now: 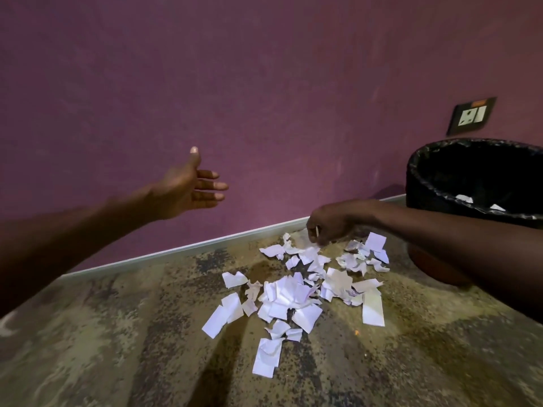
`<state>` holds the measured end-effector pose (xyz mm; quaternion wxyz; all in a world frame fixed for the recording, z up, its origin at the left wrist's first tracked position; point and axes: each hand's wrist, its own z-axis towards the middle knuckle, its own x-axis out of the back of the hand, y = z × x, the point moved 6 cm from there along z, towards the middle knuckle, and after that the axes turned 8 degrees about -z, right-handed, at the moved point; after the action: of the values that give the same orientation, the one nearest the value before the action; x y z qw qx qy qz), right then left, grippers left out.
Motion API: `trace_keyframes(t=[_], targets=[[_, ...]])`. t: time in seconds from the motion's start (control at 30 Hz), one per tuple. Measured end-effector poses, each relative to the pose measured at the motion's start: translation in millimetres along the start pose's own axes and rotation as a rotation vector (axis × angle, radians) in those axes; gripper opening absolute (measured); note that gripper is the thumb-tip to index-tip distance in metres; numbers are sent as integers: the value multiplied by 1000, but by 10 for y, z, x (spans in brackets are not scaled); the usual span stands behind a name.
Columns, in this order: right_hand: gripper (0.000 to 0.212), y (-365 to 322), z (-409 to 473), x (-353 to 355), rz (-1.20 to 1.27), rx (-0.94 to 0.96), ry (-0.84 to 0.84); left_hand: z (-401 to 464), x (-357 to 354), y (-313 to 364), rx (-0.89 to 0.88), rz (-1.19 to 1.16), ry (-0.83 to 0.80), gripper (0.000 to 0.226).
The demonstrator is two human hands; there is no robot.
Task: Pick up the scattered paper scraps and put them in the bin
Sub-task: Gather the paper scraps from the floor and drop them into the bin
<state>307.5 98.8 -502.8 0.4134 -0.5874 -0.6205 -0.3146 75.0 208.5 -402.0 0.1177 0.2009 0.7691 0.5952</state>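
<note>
Pinching scraps (296,292) at the pile's far edge with my right hand (326,223); left hand (188,189) spread, idle. Bin (470,177) stands near, right. Risk: thin pinch may shed pieces mid-carry onto the floor (117,333).

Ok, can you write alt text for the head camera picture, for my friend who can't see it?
A right hand reaches down to the far edge of a heap of torn white paper scraps on a mottled floor, fingers curled at one. The left hand hangs open in the air. A black-lined bin by a purple wall holds a few scraps.
</note>
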Motion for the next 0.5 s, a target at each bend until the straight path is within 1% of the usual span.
trace_keyframes(t=[0.13, 0.23, 0.33, 0.4, 0.43, 0.5], targets=[[26, -1, -136, 201, -63, -42, -61, 98, 63, 72, -23, 107, -26, 68], [25, -4, -108, 344, -107, -100, -2, 233, 72, -85, -37, 154, -41, 66], [24, -70, -79, 337, -101, -118, 28, 392, 68, -487, 22, 241, -67, 54], [27, -174, -115, 249, -127, -103, 2, 487, 90, -843, 69, 331, -126, 45], [29, -226, -146, 185, -159, -96, -31, 530, 107, -1020, 79, 403, -148, 44], [32, -266, -206, 35, -231, -96, -108, 611, 242, -1445, 82, 571, -131, 52]])
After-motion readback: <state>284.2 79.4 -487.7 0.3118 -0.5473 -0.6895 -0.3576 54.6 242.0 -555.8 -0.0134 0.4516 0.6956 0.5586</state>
